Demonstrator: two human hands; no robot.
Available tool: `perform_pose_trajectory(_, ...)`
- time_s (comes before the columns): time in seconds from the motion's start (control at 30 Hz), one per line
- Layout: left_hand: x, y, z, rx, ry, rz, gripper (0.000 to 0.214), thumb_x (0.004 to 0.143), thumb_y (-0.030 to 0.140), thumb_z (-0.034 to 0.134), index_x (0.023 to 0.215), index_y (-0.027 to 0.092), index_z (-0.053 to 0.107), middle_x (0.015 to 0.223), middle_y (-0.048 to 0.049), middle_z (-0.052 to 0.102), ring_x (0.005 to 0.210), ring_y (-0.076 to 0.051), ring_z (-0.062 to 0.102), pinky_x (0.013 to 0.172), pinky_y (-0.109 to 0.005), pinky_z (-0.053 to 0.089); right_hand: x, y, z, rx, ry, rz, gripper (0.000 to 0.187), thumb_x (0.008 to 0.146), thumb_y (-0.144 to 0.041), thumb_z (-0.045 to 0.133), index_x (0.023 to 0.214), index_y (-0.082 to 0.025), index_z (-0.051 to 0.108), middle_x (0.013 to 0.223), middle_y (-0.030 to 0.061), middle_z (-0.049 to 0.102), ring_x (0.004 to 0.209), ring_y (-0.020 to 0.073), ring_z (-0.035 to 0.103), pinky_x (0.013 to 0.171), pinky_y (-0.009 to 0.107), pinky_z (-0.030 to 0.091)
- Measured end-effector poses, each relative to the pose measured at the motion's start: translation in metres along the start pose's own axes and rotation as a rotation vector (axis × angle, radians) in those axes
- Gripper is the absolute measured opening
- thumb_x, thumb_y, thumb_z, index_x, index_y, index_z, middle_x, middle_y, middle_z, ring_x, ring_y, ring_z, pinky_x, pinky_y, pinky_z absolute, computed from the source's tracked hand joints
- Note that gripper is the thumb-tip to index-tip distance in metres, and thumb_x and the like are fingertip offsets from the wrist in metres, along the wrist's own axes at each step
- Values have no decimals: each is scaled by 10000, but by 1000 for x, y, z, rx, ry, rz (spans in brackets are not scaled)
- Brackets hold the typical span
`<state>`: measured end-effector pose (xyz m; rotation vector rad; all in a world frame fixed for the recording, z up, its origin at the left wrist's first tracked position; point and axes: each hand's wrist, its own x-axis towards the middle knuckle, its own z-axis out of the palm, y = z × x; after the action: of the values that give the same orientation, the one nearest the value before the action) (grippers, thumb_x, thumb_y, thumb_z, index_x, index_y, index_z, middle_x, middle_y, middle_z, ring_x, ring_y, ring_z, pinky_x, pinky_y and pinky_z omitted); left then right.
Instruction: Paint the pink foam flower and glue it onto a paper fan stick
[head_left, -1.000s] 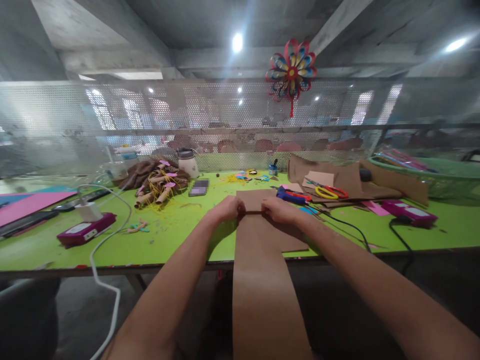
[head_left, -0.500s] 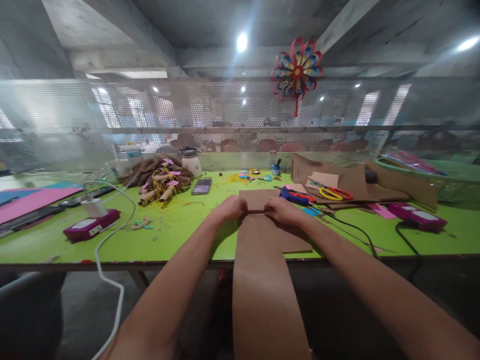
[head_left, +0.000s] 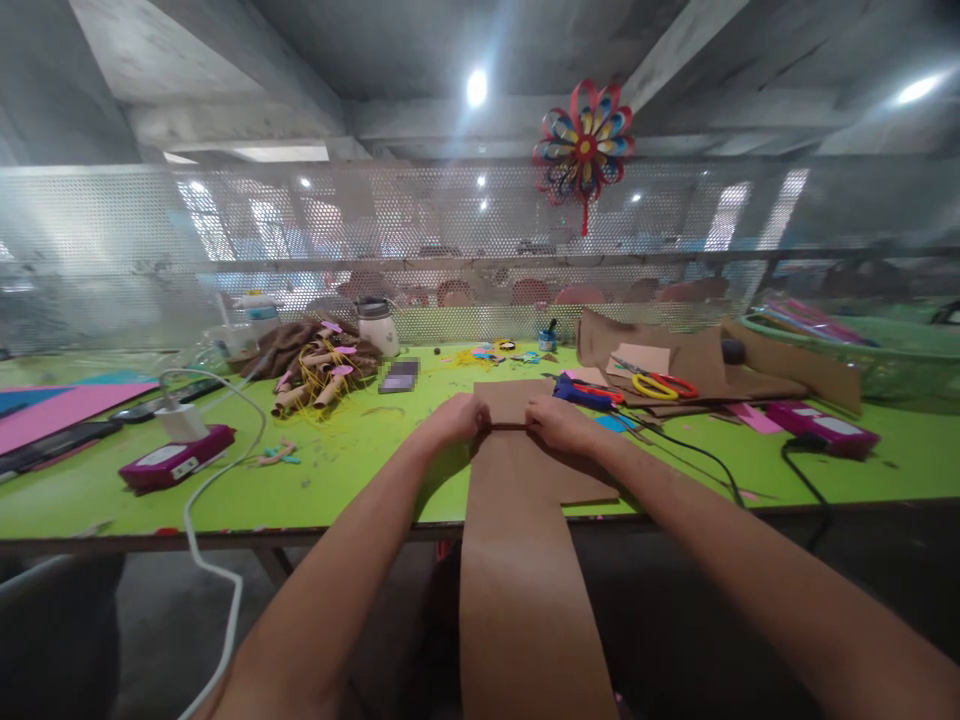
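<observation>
Reaching over the desk, arms angled in, left hand and right hand have fingers curled, pinching a ridge on this brown paper strip that's kinda hanging off the near edge.

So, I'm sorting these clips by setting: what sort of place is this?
Probably a craft workshop, perhaps a classroom: a long brown sheet, scissors and a bright flower ornament are all in view.
</observation>
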<state>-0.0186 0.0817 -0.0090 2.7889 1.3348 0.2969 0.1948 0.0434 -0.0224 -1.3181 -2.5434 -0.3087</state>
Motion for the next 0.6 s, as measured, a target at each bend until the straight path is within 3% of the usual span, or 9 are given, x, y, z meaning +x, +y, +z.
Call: perform_pose_trajectory(0.6, -1, 3, 3, 136, 37, 16, 198, 652, 125, 514, 711, 140, 703, 741, -116, 671, 670, -194, 584, 621, -261, 397, -3, -12, 1, -140, 3, -89, 128, 821, -139, 481, 881, -100, 588, 913, 135, 571, 870, 217, 501, 729, 300, 364)
